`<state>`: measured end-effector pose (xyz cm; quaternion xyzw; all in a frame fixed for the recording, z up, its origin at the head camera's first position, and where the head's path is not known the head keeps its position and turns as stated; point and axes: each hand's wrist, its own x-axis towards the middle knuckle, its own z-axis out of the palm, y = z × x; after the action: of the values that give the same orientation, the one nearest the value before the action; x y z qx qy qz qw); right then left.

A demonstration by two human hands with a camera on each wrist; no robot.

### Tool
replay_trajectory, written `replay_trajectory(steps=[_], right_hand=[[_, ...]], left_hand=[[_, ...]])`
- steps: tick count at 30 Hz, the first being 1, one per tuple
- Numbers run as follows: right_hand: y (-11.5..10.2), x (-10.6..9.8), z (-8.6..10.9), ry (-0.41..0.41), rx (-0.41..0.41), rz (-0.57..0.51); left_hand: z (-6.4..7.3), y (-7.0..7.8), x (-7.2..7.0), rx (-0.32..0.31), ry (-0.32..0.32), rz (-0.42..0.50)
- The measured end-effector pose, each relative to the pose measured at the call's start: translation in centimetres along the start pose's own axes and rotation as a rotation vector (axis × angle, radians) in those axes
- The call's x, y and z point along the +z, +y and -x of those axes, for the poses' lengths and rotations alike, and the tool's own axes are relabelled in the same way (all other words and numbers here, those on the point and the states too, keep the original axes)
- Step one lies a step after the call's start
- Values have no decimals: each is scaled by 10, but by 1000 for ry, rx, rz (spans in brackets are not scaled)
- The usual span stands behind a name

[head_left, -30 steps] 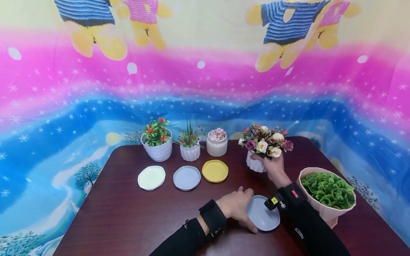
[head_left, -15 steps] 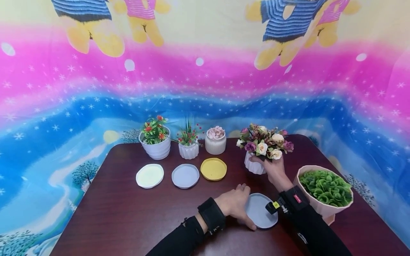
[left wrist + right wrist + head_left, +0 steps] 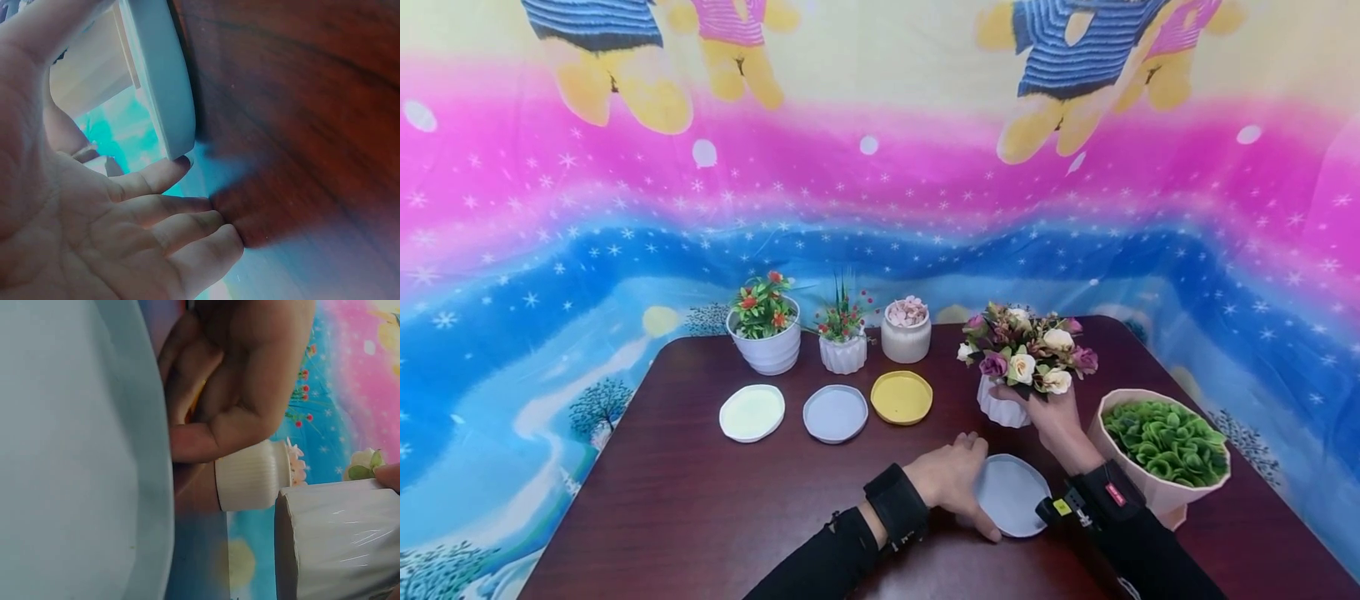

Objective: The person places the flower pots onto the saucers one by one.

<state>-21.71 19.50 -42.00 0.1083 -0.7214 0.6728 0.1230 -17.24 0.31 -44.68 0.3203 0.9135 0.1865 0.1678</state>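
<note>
My right hand [image 3: 1056,417] grips a white fluted flower pot [image 3: 1000,404] filled with cream and purple roses [image 3: 1026,354]. In the right wrist view the pot [image 3: 344,540] hangs raised, its underside partly showing. My left hand [image 3: 951,483] lies at the left side of a grey saucer [image 3: 1013,496], fingers spread and relaxed. In the left wrist view the index fingertip touches the rim of that saucer [image 3: 165,81], while the other fingertips rest on the table. The saucer lies flat in front of the raised pot.
Along the back stand a red-flowered pot [image 3: 767,346], a small red-berry pot [image 3: 844,354] and a ribbed pink-flower pot [image 3: 906,340]. Before them lie white [image 3: 752,412], grey [image 3: 835,413] and yellow [image 3: 902,397] saucers. A large pink pot [image 3: 1165,492] with green leaves stands right of my arm.
My right hand has brought the rose pot nearer to me and slightly right, toward the grey saucer. My left hand has stayed at the saucer's rim.
</note>
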Motion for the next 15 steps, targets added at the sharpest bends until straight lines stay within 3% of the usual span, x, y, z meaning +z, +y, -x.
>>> replay_trajectory(steps=[5,8,15], right_hand=[[-1,-4,10,-75,-17,14],[-1,-4,15,-77,-21,15],[-1,0,24,74,10,-34]], left_hand=[[-1,0,-1,-2,-4,-7],[-2,0,-1,-5,-1,-22],[-1,0,-3,1,-9,-11]])
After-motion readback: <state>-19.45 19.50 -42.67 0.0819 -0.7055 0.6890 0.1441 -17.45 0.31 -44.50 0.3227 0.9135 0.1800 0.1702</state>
